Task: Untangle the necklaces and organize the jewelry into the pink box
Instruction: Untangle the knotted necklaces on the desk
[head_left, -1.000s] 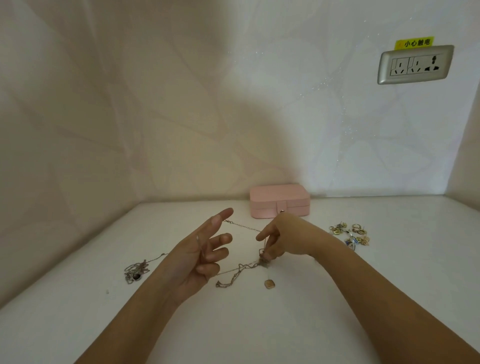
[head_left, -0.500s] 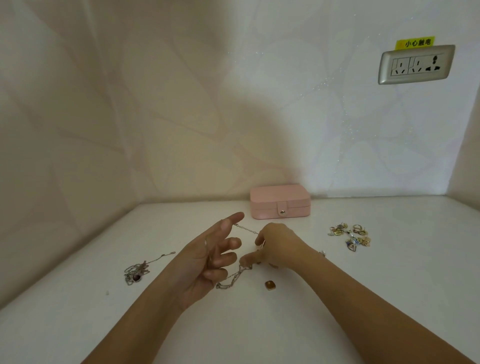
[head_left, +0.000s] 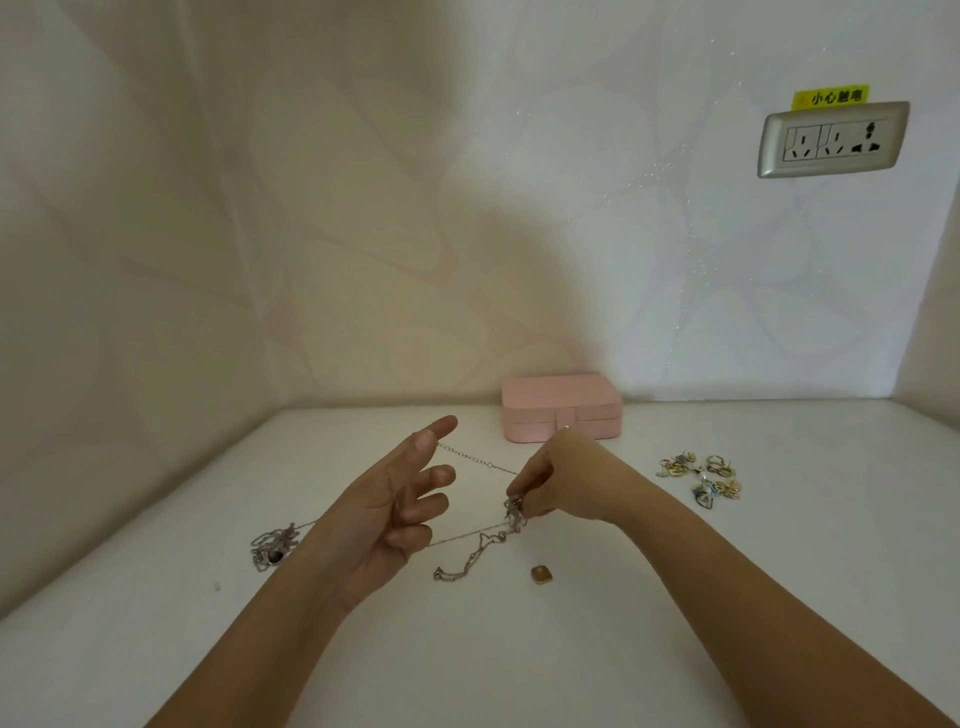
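Home room corner, likely bedroom.
Patterned wallpaper (head_left: 363, 234), wall socket (head_left: 832, 139) upper right, white tabletop (head_left: 727, 597), loose jewelry (head_left: 701, 478).

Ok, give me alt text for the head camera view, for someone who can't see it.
A person's right hand pinches a tangled silver chain whose strands stretch to the spread left hand above a white table. A closed pink box sits behind; earrings lie right.

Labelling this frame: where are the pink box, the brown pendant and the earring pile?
pink box (head_left: 561, 402): head view, lid top.
brown pendant (head_left: 541, 574): head view, its face.
earring pile (head_left: 701, 479): head view, pile's middle.
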